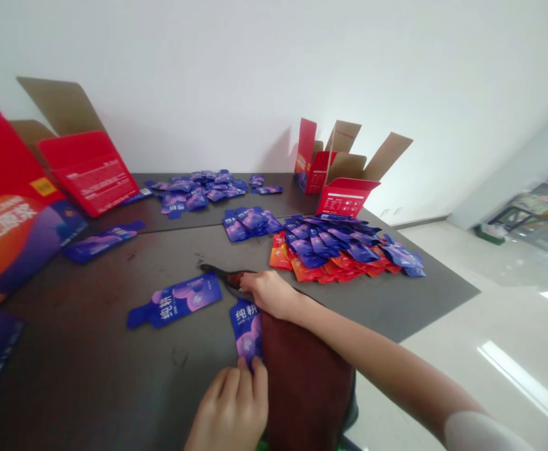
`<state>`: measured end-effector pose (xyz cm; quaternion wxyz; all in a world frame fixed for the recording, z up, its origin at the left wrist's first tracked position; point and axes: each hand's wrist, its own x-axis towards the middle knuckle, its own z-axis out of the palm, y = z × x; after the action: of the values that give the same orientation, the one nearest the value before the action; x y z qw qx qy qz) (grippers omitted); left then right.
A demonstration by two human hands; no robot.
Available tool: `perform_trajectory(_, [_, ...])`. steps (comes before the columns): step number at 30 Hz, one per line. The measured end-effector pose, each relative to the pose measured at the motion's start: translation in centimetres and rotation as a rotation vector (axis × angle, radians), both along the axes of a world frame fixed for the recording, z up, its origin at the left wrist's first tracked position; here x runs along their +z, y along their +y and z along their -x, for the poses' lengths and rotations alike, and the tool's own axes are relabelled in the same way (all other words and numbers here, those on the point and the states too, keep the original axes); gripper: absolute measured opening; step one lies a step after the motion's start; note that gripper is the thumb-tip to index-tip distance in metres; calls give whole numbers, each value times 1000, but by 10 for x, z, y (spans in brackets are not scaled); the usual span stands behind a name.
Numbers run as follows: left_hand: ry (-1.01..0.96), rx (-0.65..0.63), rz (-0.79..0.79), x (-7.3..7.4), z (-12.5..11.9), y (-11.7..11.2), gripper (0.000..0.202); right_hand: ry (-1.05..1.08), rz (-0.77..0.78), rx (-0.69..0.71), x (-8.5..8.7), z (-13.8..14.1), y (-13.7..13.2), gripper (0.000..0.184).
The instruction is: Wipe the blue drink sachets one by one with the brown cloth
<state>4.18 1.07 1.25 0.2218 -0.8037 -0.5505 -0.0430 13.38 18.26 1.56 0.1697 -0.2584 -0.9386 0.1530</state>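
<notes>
Left hand (236, 396): grip narrow, holding purple sachet (248, 329) at left side of brown bag (304, 382) | Right hand (274, 294): grip clamps bag's upper edge | Advisable: keep edge taut, sachet flat.

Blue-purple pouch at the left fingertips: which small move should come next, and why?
Probably the left hand should ease the blue-purple pouch toward the maroon bag: it touches the pouch's near end, the bag borders the pouch's right side, and the right hand grips the bag's far edge.
</notes>
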Motion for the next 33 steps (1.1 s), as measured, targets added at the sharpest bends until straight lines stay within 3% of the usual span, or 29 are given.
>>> perform_trajectory(4, [-2,32,-11,0,-5,0,39,126,-22,-66,24,-13,-28,22])
perform_trajectory(7, [16,41,-6,0,-8,-1,40,159,7,88,31,-27,-60,26])
perform_trajectory(10, [9,35,-17,-2,-9,-1,38,54,63,237,22,-31,-74,19])
perform_trajectory(16, [68,17,-48,-2,-2,4,39,27,93,277,5,-16,-54,20])
perform_trajectory(25, [36,16,-43,-1,0,13,38,-8,16,27,-3,18,10,17])
perform_trajectory(29, [11,71,17,5,-5,12,41,84,9,-24,15,2,-11,18])
perform_trajectory(33, [6,61,17,8,-7,12,40,155,33,121,22,-22,-52,22])
